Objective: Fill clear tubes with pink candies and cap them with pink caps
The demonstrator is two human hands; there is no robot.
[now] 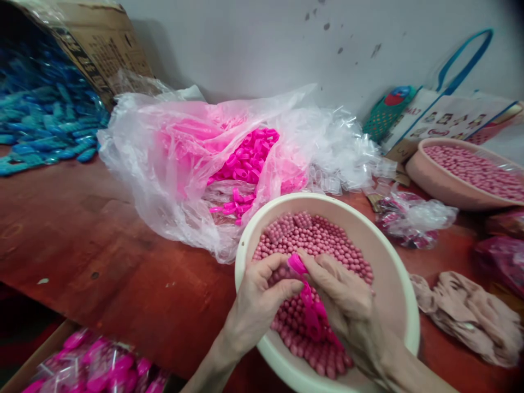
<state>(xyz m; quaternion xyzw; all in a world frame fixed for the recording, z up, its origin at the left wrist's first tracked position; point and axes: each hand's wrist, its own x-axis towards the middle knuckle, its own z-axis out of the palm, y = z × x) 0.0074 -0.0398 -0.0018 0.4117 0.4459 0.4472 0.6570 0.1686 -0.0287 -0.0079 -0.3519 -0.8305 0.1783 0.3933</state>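
Both of my hands are over a cream basin filled with round dusky-pink beads. My left hand pinches one side of a small bright pink plastic cap between thumb and index finger. A see-through piece may sit below the cap between those fingers; I cannot make it out clearly. The fingers of my right hand close on the cap's other side. More bright pink plastic pieces hang below the right hand, against the beads, partly hidden by its fingers.
Behind the basin, an opened plastic bag holds pink caps, beside clear plastic pieces. Blue packets spill from a carton at left. A second bead basin and crumpled cloth are right. Pink packets fill a lower box.
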